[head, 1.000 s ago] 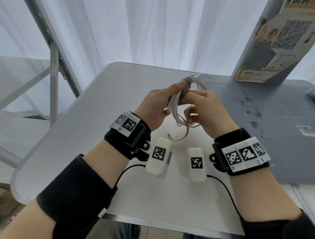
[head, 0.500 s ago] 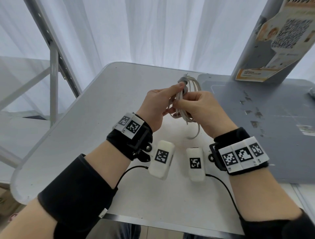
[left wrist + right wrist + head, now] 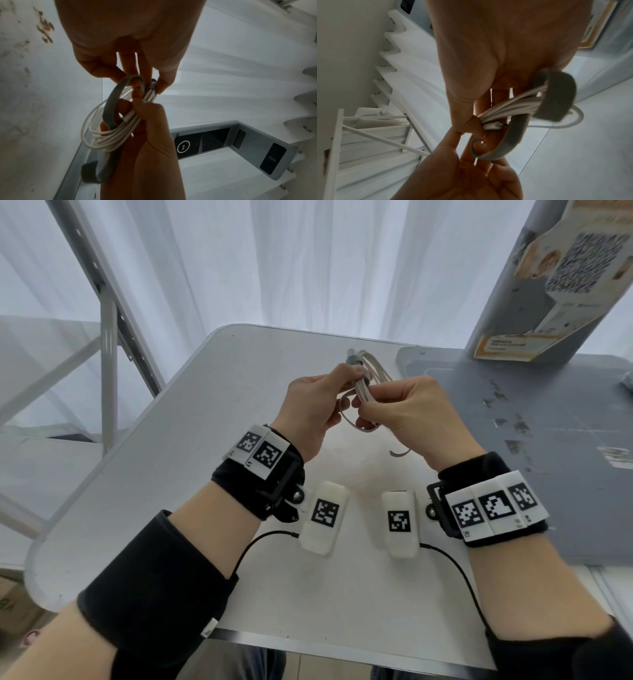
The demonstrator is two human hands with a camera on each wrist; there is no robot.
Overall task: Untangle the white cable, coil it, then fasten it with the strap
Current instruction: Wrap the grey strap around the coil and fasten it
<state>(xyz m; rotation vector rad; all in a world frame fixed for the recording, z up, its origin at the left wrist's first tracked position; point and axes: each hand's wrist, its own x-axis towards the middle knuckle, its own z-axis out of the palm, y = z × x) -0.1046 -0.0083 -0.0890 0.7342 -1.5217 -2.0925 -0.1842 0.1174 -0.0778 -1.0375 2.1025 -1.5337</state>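
Observation:
Both hands hold the white cable [image 3: 368, 378], wound into a small coil, in the air above the white table [image 3: 164, 474]. My left hand [image 3: 349, 381] pinches the bunched strands between thumb and forefinger where the grey strap [image 3: 352, 360] crosses them. My right hand [image 3: 364, 407] grips the bundle just below. In the left wrist view the coil [image 3: 106, 136] hangs in loops and the strap [image 3: 111, 102] arcs over it, its loose tail hanging down. In the right wrist view the strap [image 3: 556, 94] curls round the strands [image 3: 510, 106]. The strap's tail [image 3: 399, 453] shows under my right hand.
A scuffed grey board [image 3: 531, 457] covers the table's right side, and a grey post with a poster [image 3: 548, 285] stands on it. A white metal frame [image 3: 109, 344] stands off the left edge. White curtains hang behind.
The coil's loops have been drawn into a tighter bundle. My right hand has closed in over it, and the strap's hanging tail has swung right, beneath that hand.

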